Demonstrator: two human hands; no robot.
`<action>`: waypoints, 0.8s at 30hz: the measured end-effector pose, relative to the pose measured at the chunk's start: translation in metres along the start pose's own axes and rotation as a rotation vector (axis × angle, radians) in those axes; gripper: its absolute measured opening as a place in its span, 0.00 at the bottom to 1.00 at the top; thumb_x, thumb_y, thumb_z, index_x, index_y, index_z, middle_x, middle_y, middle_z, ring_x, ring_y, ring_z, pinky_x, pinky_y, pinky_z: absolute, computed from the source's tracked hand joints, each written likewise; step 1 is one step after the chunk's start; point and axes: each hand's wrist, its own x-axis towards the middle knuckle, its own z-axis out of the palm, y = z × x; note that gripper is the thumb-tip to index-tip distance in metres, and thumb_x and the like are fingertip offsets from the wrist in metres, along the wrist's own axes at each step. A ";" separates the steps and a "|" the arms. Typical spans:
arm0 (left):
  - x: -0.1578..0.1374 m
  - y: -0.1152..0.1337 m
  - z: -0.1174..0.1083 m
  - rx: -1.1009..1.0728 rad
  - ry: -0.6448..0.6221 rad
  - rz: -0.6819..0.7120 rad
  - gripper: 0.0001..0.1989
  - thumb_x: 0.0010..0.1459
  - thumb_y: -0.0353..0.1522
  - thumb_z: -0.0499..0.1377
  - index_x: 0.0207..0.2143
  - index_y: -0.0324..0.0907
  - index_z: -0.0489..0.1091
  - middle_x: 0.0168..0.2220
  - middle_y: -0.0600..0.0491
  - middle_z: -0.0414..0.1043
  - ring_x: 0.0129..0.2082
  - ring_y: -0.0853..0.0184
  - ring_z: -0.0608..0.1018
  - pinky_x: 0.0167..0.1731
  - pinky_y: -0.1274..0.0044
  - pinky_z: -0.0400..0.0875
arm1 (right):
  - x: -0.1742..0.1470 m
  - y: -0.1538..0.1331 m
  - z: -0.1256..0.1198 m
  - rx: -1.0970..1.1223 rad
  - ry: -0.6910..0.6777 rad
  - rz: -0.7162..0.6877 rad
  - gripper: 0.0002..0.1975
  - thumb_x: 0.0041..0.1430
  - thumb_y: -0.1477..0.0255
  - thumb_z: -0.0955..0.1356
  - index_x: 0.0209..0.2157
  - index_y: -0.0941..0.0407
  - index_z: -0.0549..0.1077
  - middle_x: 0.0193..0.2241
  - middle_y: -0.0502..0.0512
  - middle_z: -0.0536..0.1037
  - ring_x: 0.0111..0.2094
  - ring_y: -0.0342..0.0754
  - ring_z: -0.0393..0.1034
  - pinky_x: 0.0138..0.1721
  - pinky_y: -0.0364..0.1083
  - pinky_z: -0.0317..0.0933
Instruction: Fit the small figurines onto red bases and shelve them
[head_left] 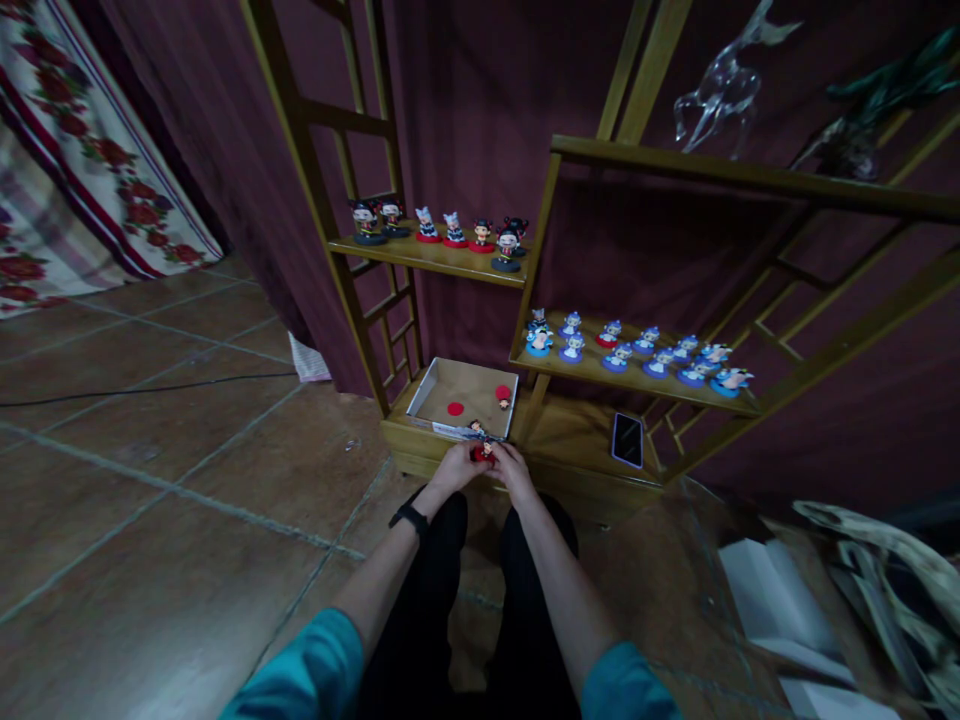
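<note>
Head view showed the left hand (454, 466) and right hand (512, 468) pinching one red-based figurine (482, 450) together, fingers closed, beside a cardboard box (471, 384).

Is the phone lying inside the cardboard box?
No, the phone lies on the shelf's bottom board, right of the cardboard box.

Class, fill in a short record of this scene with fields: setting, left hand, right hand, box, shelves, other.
setting: wooden shelf unit on a tiled floor
left hand: on a small red-based figure
right hand: on the same figure
box: open, holds a red disc and one more figure
shelves: red- and black-based figures above, blue-based figures lower right
other: phone on bottom board
</note>
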 end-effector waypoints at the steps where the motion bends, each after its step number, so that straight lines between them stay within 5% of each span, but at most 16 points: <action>1: -0.001 0.001 0.000 -0.006 0.002 -0.003 0.15 0.41 0.31 0.58 0.35 0.38 0.71 0.26 0.54 0.71 0.27 0.69 0.71 0.30 0.79 0.64 | 0.000 0.000 0.000 -0.001 0.014 0.006 0.17 0.41 0.60 0.69 0.33 0.55 0.70 0.29 0.52 0.76 0.29 0.46 0.71 0.29 0.47 0.68; 24: 0.000 0.000 -0.001 -0.062 0.028 -0.034 0.15 0.39 0.31 0.61 0.34 0.38 0.70 0.28 0.54 0.72 0.29 0.68 0.72 0.32 0.77 0.65 | -0.001 -0.001 -0.001 0.033 -0.019 0.006 0.16 0.39 0.63 0.70 0.31 0.56 0.71 0.30 0.54 0.77 0.32 0.47 0.72 0.30 0.45 0.67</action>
